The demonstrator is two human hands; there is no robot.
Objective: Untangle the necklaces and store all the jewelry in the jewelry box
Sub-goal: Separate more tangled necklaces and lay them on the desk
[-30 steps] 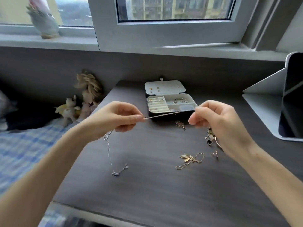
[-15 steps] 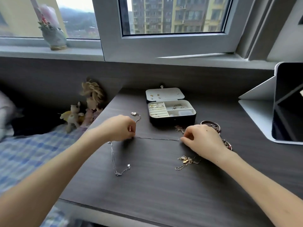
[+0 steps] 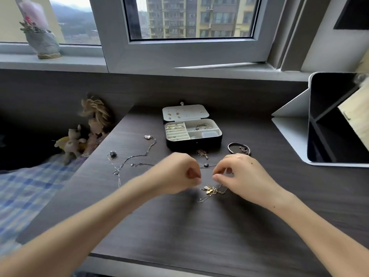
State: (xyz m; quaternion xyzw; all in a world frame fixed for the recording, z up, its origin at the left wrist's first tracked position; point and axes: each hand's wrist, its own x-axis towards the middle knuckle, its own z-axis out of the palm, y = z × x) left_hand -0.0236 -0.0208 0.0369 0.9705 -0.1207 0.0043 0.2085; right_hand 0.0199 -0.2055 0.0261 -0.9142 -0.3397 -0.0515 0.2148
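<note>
On the counter [image 3: 179, 226], tangled necklaces [image 3: 131, 156] and a bangle [image 3: 229, 148] lie outside the jewelry box [image 3: 193, 143]; our right fingers [image 3: 216, 172] pinch a chain [image 3: 206, 166], left fingers [image 3: 191, 173] curl, grip unclear.

Place: we're in a home, and it looks like a bedroom.
Bed: blue-and-white checked bedding [image 3: 30, 186] lies right against the desk's left edge.
Toys: 2 small plush figures [image 3: 72, 141] are tucked into the corner beside it.
Desk: dark wood-grain desktop [image 3: 179, 226], carrying an open black jewelry box lined in cream [image 3: 193, 143] and a propped white-cased tablet [image 3: 329, 120].
Window: white-framed window [image 3: 189, 50], a paper-wrapped bouquet [image 3: 40, 37] on the sill, tall apartment blocks [image 3: 199, 15] outside.
</note>
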